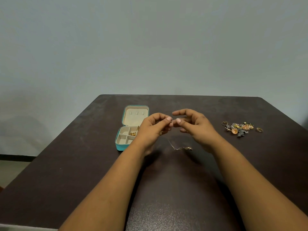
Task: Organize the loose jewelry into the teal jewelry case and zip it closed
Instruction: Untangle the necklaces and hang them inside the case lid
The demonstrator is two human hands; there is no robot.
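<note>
Step in hand: sorting one piece at a time, case not ready to zip. Left hand [155, 126] pinches a small ring-like piece [171, 121] between thumb and fingertip, raised over the table [166, 189]. Right hand [194, 125] is just beside it, fingers loosely spread, holding nothing I can make out. Teal jewelry case [120, 146] lies open left of the hands, lid flat back; some gold bits [133, 133] already sit in one right-hand compartment, the others look bare. A thin chain with pendant [181, 148] lies on the table below the hands. Loose pile [240, 127] sits well apart on the right. Next move likely calls for carrying the pinched piece left and dropping it into a free compartment; it's tiny, so keep the pinch tight.
</note>
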